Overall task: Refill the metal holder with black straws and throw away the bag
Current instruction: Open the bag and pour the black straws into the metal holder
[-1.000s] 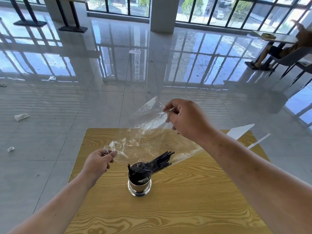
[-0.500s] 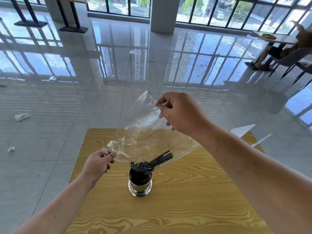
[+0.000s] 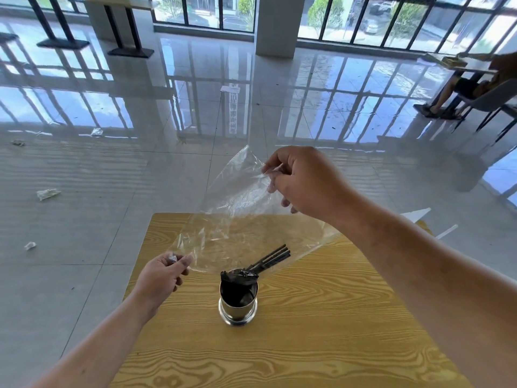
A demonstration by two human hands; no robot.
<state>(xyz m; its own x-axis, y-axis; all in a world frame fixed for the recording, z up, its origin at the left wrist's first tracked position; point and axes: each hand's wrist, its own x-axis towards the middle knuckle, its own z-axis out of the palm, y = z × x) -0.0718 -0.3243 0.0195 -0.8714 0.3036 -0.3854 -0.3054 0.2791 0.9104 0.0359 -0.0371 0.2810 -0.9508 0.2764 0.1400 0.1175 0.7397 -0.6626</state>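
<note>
A round metal holder [image 3: 237, 312] stands upright on the wooden table [image 3: 321, 331]. A clear plastic bag [image 3: 232, 219] is stretched above it, slanting down toward the holder's mouth. My right hand [image 3: 305, 183] pinches the bag's raised far end. My left hand [image 3: 162, 278] pinches its lower left corner, just left of the holder. A few black straws [image 3: 272, 259] lie inside the bag at its low end, their lower ends in the holder, which looks dark inside with straws.
The table's far edge lies just behind the bag, with glossy tiled floor beyond. Scraps of litter [image 3: 47, 194] dot the floor on the left. A seated person [image 3: 458, 91] is at another table [image 3: 447, 61] far right. White strips [image 3: 419, 212] lie past the table's right corner.
My right hand has lifted the bag's far end higher. More straws have slid down into the holder, so fewer stick out inside the bag. My left hand has barely moved.
</note>
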